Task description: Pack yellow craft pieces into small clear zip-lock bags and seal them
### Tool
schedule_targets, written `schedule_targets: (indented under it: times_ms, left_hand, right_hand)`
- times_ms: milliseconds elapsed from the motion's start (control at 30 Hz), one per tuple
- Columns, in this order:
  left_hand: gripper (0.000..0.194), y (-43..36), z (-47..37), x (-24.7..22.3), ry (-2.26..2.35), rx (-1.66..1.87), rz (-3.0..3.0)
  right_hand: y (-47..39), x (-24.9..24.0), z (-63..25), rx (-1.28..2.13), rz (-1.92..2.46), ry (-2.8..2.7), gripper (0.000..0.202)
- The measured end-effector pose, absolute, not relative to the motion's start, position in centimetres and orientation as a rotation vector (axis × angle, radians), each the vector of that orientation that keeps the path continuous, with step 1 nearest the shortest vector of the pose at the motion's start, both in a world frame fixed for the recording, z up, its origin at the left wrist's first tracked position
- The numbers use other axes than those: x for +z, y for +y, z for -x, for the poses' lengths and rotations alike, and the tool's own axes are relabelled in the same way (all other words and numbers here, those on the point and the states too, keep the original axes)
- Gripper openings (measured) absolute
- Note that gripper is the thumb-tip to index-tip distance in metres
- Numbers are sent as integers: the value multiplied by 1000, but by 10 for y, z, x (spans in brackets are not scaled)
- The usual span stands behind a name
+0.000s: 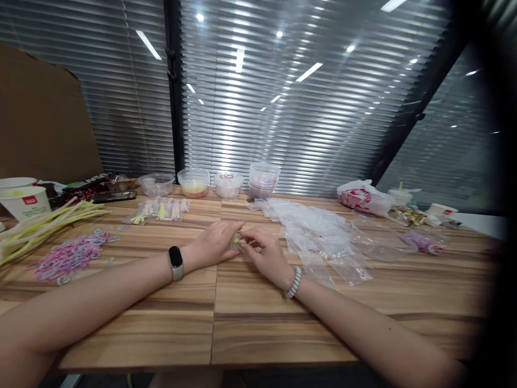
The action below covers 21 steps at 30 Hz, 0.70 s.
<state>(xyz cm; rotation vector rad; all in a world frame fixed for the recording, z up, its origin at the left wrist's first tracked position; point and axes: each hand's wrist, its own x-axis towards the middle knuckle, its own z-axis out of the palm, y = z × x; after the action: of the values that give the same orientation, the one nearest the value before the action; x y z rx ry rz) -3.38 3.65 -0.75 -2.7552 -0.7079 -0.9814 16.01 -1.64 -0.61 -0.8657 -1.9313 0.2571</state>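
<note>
The left arm [109, 291] reaches in from the lower left, its forearm low over the table [250, 328], a watch [175, 262] at the wrist. The left hand [212, 245] is turned back upward, fingers pointing inward and slightly bent, thumb stretched beneath them. The right arm [363, 320] slants in from the lower right, a coiled bracelet [294, 282] at its wrist; the right hand [266, 253] arches more, knuckles raised, forefinger and thumb curled toward the left fingertips.

The two hands meet, each grip closed on one small yellowish piece [237, 238], which lies between them, partly hidden by the fingers; what it is exactly cannot be told.

Right of the grip spreads a heap of clear plastic bags [317, 226], with a clear container [377, 240] beyond it. Left of the grip, and farther back, lie filled small bags [161, 209]; farther left, nearer the person, is a pile of pink and pale loops [72, 256], with long yellow strands [48, 226] beside it. Behind the grip stand a tub with yellow and orange contents [194, 183], a tub with looped handles showing [228, 185] and stacked tubs [264, 180].
</note>
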Motion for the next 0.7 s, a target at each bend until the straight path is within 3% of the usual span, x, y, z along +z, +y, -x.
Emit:
schedule_targets:
  times_ms: [300, 700]
  left_hand:
    - [56, 36, 35, -8, -565, -1013, 2749]
    - [62, 38, 38, -9, -512, -958, 2799]
  right_hand:
    - [-15, -8, -161, 180, 960, -1936, 2]
    - [-17, -11, -161, 104, 790, -2057, 12]
